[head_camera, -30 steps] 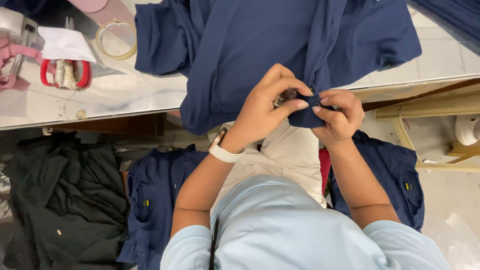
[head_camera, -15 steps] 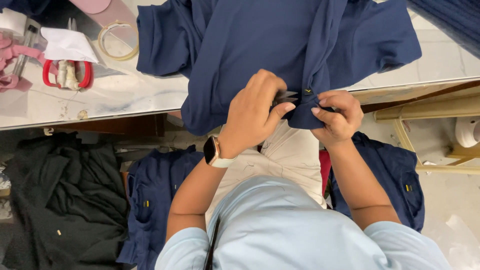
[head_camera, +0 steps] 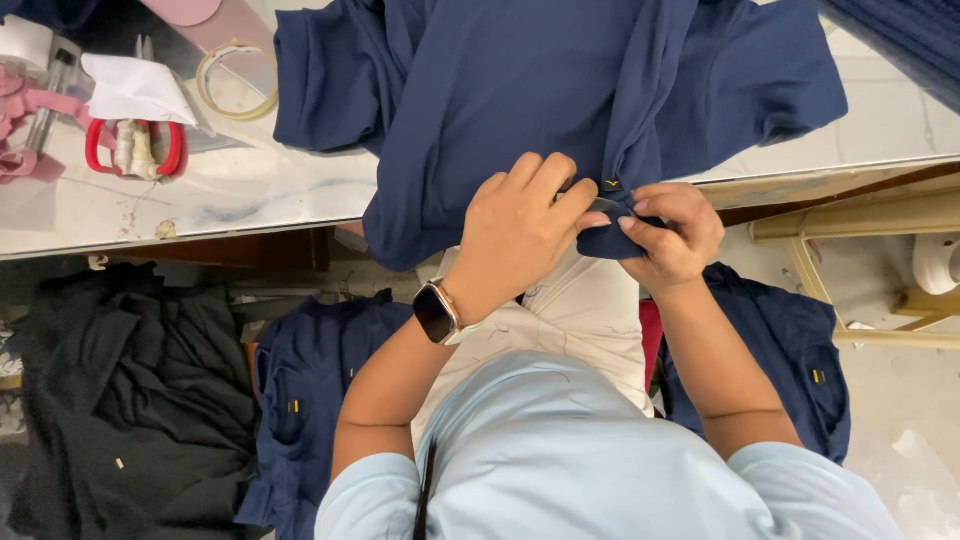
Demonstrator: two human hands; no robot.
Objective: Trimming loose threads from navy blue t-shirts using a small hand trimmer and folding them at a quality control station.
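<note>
Since half a second ago, left hand [head_camera: 520, 225] has shifted slightly rightward over the fabric edge, wrist turned so the watch [head_camera: 437, 313] face shows more fully; right hand [head_camera: 675, 230] unchanged in place.

Hands, two. Left hand: fingers closed together over the hem of the navy garment [head_camera: 560, 90], with a small dark tool [head_camera: 603, 206] showing between the two hands; what kind of tool cannot be told. Right hand: fingertips pinched on the same hem fold, just beside a small yellow mark [head_camera: 611, 184] on the cloth.

Navy garment, one on the table [head_camera: 250, 195], spread flat, lower edge hanging over the table's front, where both hands work it.

Further navy garments, two, below table level: one at left [head_camera: 300, 410] with a small yellow tag, one at right [head_camera: 800, 360] with a like tag.

Black garment pile [head_camera: 120, 400], one, far left on the floor.

Table items, upper left: red-handled scissors [head_camera: 135, 150], one; tape ring [head_camera: 235, 80], one, pale yellow, round; white paper sheet [head_camera: 135, 90], one; pink strip [head_camera: 30, 130], one.
</note>
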